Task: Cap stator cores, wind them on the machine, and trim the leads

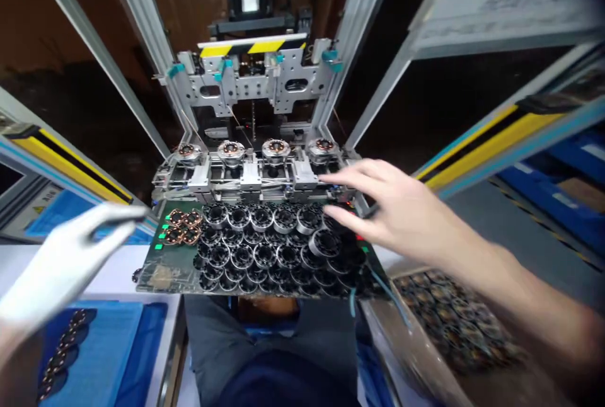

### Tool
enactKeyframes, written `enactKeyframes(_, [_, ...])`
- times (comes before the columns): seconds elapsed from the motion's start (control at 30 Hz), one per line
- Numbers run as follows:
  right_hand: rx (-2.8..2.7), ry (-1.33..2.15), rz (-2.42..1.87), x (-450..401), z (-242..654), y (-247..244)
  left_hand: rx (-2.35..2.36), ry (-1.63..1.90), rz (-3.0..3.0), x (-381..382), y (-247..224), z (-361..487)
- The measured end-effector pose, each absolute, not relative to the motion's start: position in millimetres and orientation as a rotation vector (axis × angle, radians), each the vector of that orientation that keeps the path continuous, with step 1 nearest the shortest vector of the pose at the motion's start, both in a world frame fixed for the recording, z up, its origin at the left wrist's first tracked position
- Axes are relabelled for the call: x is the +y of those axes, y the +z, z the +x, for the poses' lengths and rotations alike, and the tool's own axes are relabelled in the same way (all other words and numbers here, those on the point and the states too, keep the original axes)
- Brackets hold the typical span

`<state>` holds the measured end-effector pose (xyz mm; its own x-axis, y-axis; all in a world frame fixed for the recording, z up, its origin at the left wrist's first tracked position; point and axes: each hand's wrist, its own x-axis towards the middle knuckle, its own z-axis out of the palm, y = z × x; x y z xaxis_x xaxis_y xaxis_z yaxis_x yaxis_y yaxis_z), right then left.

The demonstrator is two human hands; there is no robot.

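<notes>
My left hand (pixel 94 237), in a white glove, hovers left of the dark work plate (pixel 155 262), its thumb and fingers apart and nothing between them. Bare and also open, my right hand (pixel 387 205) is above the right end of several stacked black-and-silver rings (pixel 262 256). Its fingertips point toward the fixture clamps (pixel 305 174); whether they touch cannot be told. Several round parts with copper windings (pixel 276 149) sit in a row on the machine fixture behind the rings. A small group of copper coils (pixel 182 227) lies at the plate's left.
Yellow-and-black guard posts (pixel 70 161) flank the machine on both sides. At lower left a blue tray (pixel 113 350) holds a line of copper-wound parts. A cardboard box (pixel 411 356) of similar parts stands at lower right. A striped metal press head (pixel 253 48) hangs above the fixture.
</notes>
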<state>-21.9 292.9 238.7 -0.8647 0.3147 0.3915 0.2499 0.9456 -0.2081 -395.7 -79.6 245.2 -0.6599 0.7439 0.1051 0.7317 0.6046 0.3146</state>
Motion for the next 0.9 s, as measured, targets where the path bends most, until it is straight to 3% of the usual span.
enactKeyframes(0.1, [-2.989,0.202,-0.533,318.1,-152.2,259.3,2.885,0.267,1.644,40.3,268.8,-447.3])
enactKeyframes(0.27, [-3.137,0.119,-0.697,343.6,-298.0,228.8,2.772,0.006,1.778,150.6,213.7,-515.4])
enactKeyframes(0.43, [-3.220,0.054,-0.780,352.8,-323.0,214.5,2.690,-0.026,1.879,168.1,177.5,-539.1])
enactKeyframes(0.67, [-3.272,0.312,-0.698,352.4,-339.5,248.9,2.784,0.097,1.784,158.9,186.4,-560.7])
enactKeyframes(0.77, [-3.446,0.422,-0.757,344.8,-362.5,235.3,2.754,0.026,1.757,158.4,186.6,-571.7])
enactKeyframes(0.9, [-3.548,0.298,-0.802,334.4,-392.7,207.6,2.639,-0.058,1.738,178.2,179.0,-578.4])
